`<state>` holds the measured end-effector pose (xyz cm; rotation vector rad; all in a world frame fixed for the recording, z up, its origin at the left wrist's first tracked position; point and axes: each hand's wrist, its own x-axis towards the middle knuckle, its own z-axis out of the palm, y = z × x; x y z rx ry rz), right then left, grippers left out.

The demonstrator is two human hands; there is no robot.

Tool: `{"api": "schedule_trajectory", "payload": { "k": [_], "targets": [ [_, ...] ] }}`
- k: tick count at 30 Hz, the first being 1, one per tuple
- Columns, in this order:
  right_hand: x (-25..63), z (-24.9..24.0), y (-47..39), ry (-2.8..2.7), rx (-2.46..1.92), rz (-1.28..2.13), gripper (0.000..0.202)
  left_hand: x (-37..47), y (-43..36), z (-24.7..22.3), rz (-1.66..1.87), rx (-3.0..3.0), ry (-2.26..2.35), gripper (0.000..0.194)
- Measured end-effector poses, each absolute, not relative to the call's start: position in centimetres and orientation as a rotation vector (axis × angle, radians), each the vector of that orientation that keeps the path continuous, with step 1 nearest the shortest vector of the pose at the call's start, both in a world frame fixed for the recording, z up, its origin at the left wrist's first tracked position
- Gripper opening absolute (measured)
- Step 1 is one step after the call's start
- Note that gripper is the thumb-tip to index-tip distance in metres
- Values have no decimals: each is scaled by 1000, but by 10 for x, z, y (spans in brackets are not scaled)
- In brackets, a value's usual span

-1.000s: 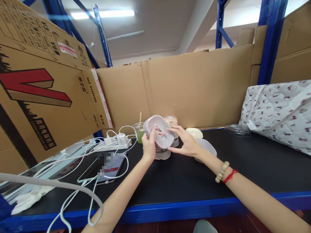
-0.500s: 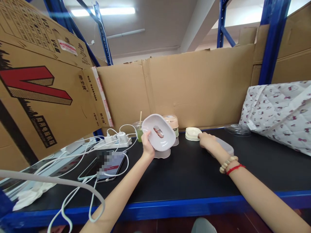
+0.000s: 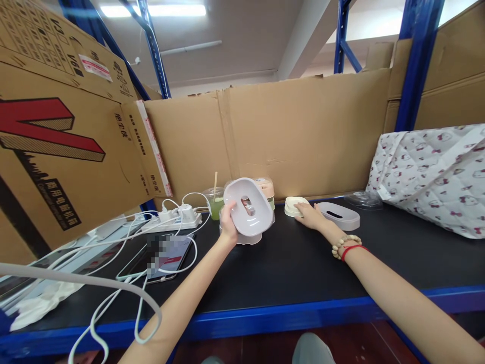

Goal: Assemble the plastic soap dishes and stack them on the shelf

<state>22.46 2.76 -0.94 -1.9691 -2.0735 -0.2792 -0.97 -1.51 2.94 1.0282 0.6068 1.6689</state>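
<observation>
My left hand [image 3: 228,225] grips the rim of a pale lilac-grey soap dish [image 3: 254,196], oval with a slot through its middle, tilted up toward me. Behind and below it, a similar pale piece [image 3: 250,238] stands on the black shelf, partly hidden. Over to the right, my right hand [image 3: 312,217] has its fingers spread at the near right side of a small stacked cream dish [image 3: 294,204], seemingly touching its top. Just right of that hand sits a grey slotted oval piece [image 3: 346,216], flat on the shelf.
A peach and green container [image 3: 265,187] and a cup of green drink [image 3: 216,203] stand behind the left hand. Cables, a power strip [image 3: 170,222] and a tablet [image 3: 170,255] lie to the left. At right are a clear lid [image 3: 364,200] and a patterned bag [image 3: 435,177].
My right hand has shifted left and its fingers have spread over the cream dish, leaving the grey slotted piece more exposed. My left hand still holds the lilac-grey dish. The view has turned slightly.
</observation>
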Motion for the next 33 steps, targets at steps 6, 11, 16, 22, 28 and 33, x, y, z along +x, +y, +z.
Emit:
{"api": "schedule_trajectory", "payload": {
  "k": [6,11,16,22,28,33],
  "targets": [
    [232,-1,26,-2060,-1917,-289,33,-5,-26,34,1456,1044,620,25],
    [222,11,17,-1948,-1872,-336,28,-4,-25,35,1486,996,688,25],
    [202,23,7,-1688,-1409,-626,26,-2,-26,42,1591,883,698,27],
    [164,22,-9,-1872,-711,-906,30,-4,-29,47,1592,794,648,24],
    [146,16,-14,-1912,-498,-1009,31,-4,-26,43,1670,806,590,27],
    [145,20,-16,-1932,-444,-978,34,-7,-22,44,1698,738,584,37]
  ]
}}
